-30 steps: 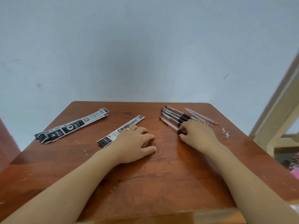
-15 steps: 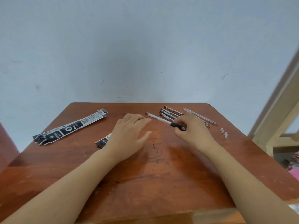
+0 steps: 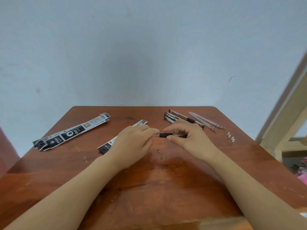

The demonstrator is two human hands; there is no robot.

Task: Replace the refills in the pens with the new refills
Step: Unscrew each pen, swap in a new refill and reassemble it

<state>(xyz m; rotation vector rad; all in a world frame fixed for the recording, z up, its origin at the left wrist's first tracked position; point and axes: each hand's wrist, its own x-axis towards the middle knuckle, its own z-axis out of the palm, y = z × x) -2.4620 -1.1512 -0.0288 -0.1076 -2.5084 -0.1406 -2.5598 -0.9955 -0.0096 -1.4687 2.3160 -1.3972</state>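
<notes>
1. The table [image 3: 149, 188] is reddish-brown wood, scuffed and semi-glossy.
2. The refill packets [image 3: 71, 132] look like glossy printed card or plastic.
3. The held pen [image 3: 167, 135] has a clear plastic barrel and matt black grip.
4. The wall [image 3: 149, 47] is matt painted plaster.

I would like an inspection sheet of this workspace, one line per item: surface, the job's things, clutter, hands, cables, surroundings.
Surface: brown wooden table, scratched, with ink scribbles near the middle.
Job's things: one pen held above the table; other pens grouped at the far right; loose refills beside them; refill packets at the far left; one more packet partly under the left hand.
Clutter: small white caps near the right edge.
Hands: left hand pinches the pen's tip end; right hand grips its barrel.
Cables: nothing seen.
Surroundings: pale wall behind; wooden frame at right.
</notes>
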